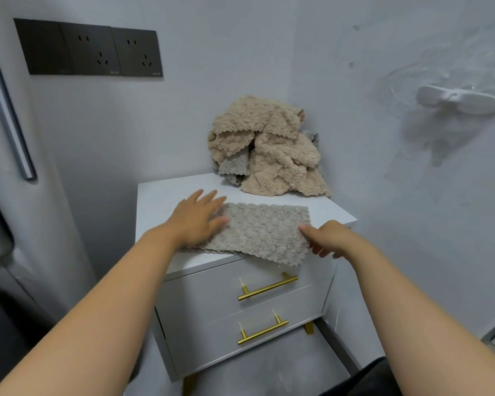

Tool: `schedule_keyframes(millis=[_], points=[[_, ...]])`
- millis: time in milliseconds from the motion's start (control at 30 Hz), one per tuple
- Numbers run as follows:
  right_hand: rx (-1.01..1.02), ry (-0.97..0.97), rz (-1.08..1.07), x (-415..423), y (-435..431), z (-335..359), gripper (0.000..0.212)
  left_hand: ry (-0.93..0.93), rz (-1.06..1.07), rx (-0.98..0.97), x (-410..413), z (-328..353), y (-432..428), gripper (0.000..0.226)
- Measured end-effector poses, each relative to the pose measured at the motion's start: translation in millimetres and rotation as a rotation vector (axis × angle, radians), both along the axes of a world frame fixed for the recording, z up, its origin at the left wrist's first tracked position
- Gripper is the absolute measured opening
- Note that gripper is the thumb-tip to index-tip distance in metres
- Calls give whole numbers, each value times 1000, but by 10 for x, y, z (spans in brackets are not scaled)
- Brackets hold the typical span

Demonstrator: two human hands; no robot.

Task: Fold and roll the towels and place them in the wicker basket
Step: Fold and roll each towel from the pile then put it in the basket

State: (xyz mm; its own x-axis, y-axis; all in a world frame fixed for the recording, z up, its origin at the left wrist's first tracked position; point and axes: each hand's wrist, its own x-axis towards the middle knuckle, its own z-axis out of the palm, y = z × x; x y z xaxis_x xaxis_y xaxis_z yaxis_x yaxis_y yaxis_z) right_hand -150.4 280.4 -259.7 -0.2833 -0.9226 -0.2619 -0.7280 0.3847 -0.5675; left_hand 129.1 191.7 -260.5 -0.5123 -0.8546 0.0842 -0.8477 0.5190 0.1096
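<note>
Grey towel (262,231) folded flat, scalloped edges.

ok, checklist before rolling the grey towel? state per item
1. towel folded into a strip: ok.
2. left hand flat on its left end: ok.
3. right hand pinches its right edge: ok.
4. towel fully on the cabinet: not ok, near right corner overhangs the front.
5. pile apart from the towel: ok.
6. basket position: cannot tell, not in view.
</note>
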Motion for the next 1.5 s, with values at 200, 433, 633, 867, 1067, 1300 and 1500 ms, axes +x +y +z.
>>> schedule_keyframes(millis=[200, 433, 633, 867, 1067, 1300, 1500], points=[[111, -511, -137, 10, 28, -35, 41, -115, 24, 105, -178, -230, 103, 60], [-448, -959, -315, 169, -45, 224, 5, -22, 28, 101, -302, 220, 215, 58], [-514, -1237, -42, 194, 78, 450, 14, 432, 45, 13, -400, 427, 312, 35], [-576, -686, 99, 261, 102, 454, 19, 950, -281, 686, -485, 412, 365, 79], [-657, -457, -37, 284, 27, 397, 22, 963, -131, 588, -582, 357, 344, 23], [-458, -850, 65, 189, 80, 397, 8, 1187, -30, 486, -576, 373, 330, 13], [-550, -777, -89, 278, -4, 268, 9, 1083, 21, 289, -627, 277, 347, 12]])
